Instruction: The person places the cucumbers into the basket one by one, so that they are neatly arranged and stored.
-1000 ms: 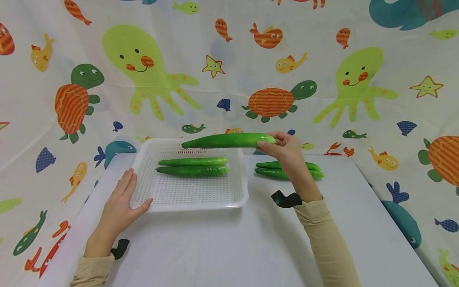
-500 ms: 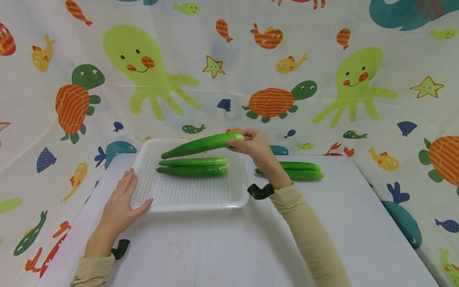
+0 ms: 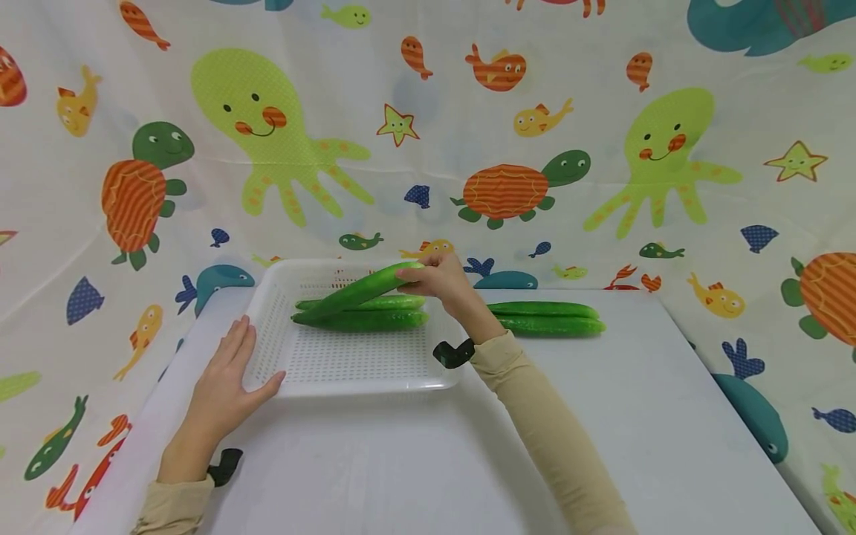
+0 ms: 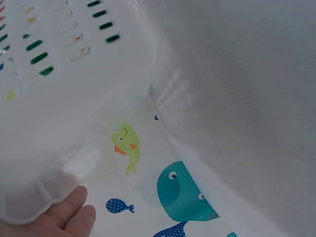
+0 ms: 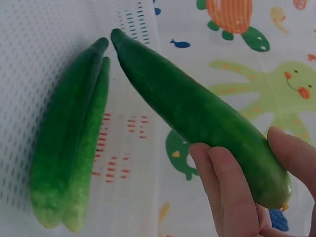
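My right hand (image 3: 441, 282) pinches a cucumber (image 3: 364, 288) by its pale end, thumb on one side and fingers on the other. It slants down to the left over the white perforated basket (image 3: 361, 385), its dark tip overlapping two cucumbers lying side by side inside. The nearer of those cucumbers (image 3: 388, 321) shows fully; the farther one (image 3: 401, 302) is partly covered. In the right wrist view the held cucumber (image 5: 197, 111) is apart from the pair. At the basket's left side, my left hand (image 3: 227, 379) rests against the rim with fingers extended and thumb at the front corner.
Two more cucumbers (image 3: 555, 325) lie together on the white table (image 3: 414, 461), right of the basket and partly behind my right forearm. A curtain (image 3: 441, 148) printed with sea animals hangs behind the table.
My right hand has carried the cucumber leftward and down over the basket, tilting its far end lower. The left hand has stayed at the basket's side.
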Demonstrator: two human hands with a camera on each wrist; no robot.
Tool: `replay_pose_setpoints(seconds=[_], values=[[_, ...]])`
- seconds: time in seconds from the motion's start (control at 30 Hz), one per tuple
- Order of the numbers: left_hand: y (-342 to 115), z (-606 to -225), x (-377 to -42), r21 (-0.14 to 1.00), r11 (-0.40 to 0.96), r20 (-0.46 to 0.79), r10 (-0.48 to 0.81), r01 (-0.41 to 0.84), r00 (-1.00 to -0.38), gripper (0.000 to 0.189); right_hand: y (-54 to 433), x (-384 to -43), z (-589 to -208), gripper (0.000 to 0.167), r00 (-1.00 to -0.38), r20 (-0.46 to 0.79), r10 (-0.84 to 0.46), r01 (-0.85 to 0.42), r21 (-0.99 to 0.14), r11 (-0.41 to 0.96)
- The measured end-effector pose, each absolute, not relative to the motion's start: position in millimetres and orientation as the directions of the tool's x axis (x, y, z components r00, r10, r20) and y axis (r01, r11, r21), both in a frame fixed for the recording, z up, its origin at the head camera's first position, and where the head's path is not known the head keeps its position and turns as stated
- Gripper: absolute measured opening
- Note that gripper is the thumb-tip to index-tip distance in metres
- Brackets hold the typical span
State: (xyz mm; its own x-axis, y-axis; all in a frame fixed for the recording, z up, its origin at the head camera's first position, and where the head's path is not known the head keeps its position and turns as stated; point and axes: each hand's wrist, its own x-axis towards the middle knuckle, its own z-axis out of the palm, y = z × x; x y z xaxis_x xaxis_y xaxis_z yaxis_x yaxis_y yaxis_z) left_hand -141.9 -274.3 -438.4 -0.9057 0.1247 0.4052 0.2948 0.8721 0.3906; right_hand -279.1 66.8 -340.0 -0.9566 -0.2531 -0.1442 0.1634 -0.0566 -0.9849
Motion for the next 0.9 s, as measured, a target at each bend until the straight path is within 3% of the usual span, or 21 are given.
replay_pose_setpoints(seconds=[0.2,0.4,0.57,0.9], values=[[-273,-437,-141,0.387,0.880,0.380,0.118,0.274,-0.917,0.094,57,-279,-349,0.019,-0.948,-0.194,-0.251,0.202,-0.979,-0.006],[-273,-437,-141,0.388,0.881,0.373,0.118,0.271,-0.920,0.095,50,-278,-355,0.034,-0.942,-0.234,-0.242,0.234,-0.972,0.031],[-273,-438,-142,0.386,0.881,0.380,0.119,0.274,-0.917,0.094,49,-277,-358,0.033,-0.937,-0.252,-0.244,0.241,-0.968,0.072],[-272,-437,-140,0.387,0.882,0.373,0.116,0.268,-0.920,0.093,55,-278,-364,0.029,-0.909,-0.322,-0.265,0.228,-0.916,0.331]])
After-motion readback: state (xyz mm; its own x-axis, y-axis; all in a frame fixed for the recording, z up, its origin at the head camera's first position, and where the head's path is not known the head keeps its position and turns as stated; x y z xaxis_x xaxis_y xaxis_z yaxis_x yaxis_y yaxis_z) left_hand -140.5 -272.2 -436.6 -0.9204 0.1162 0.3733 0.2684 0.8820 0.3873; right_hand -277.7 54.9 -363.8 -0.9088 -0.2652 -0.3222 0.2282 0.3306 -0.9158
